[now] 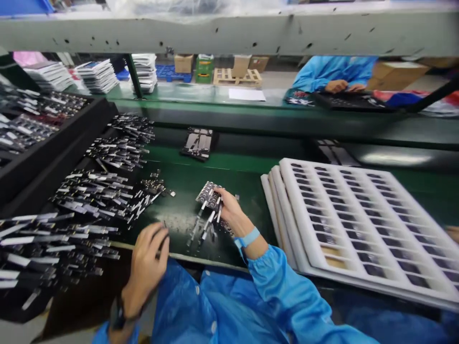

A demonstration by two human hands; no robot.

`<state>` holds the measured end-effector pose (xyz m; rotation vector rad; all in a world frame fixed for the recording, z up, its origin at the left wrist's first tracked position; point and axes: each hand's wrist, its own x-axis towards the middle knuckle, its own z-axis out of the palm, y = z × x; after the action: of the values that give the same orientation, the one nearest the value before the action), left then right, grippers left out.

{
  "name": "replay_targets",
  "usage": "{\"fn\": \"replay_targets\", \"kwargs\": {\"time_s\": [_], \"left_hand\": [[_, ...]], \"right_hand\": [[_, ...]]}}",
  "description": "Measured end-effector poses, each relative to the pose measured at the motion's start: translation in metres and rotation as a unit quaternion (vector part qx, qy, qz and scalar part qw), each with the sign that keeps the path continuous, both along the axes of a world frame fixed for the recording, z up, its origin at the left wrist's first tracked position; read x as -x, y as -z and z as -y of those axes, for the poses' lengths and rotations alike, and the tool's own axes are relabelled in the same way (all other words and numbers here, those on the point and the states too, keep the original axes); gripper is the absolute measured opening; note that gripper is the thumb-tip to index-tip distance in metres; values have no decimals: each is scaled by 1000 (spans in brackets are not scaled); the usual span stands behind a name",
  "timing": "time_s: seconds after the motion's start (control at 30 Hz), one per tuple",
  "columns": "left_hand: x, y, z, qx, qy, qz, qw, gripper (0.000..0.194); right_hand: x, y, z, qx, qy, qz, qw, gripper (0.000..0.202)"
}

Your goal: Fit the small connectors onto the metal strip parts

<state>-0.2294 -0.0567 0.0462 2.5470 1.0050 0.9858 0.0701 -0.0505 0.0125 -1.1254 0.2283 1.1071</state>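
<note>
Two bare hands are in play at the near edge of your green bench. Your left hand, lower left of centre, is half curled, palm inward; whether anything sits in those bent fingers, I can't tell. Over at centre, your right hand, blue strap at the wrist, has thumb and fingers pinching a small circuit board. That's the relation to watch: the board lies up and to the left of your right palm, touching its fingertips, while your left hand is well apart, down and to the left of it. The right is clearly nearer. Pale strips slant from the board towards the bottom of the frame, their long axis leaning slightly left; the board's own long axis is hard to call. Out left, loose small parts lie beside thick bundles of strips, with a black tray behind. Over right, white foam trays are stacked, slots mostly filled with dark pieces. Further up, dark flat panels sit on the bench. Beyond, upper right, a co-worker in blue bends over a dark tray. Brands, labels, writing: none I can read.
</note>
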Motion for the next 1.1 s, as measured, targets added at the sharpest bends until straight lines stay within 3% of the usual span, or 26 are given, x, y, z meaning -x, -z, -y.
{"fn": "replay_targets", "kwargs": {"time_s": [0.07, 0.17, 0.23, 0.33, 0.5, 0.7, 0.97, 1.1], "left_hand": [[-7, 18, -21, -6, -73, -49, 996, 25], [-14, 39, -71, 0, -160, -124, 979, 25], [-15, 48, -100, -1, -178, -151, 972, 24], [-16, 58, -126, 7, -180, -179, 967, 22], [-10, 66, -145, 46, -178, -170, 968, 14], [0, 63, -172, 59, -196, -107, 973, 19], [-4, 63, -192, 91, -146, -103, 980, 22], [-6, 61, -192, 80, -116, -137, 980, 20]], "right_hand": [[12, 9, 2, 4, -7, -11, 1000, 19], [30, 19, 0, 6, -26, -22, 999, 19], [41, 22, -4, 2, -41, -28, 999, 19], [52, 20, -14, -16, -47, -50, 998, 19], [53, 15, -24, -57, -5, -101, 993, 20], [57, 22, 0, -60, -15, -81, 995, 19], [55, -21, 16, -136, -33, -90, 986, 15], [60, -14, 22, -81, -37, -79, 993, 14]]}}
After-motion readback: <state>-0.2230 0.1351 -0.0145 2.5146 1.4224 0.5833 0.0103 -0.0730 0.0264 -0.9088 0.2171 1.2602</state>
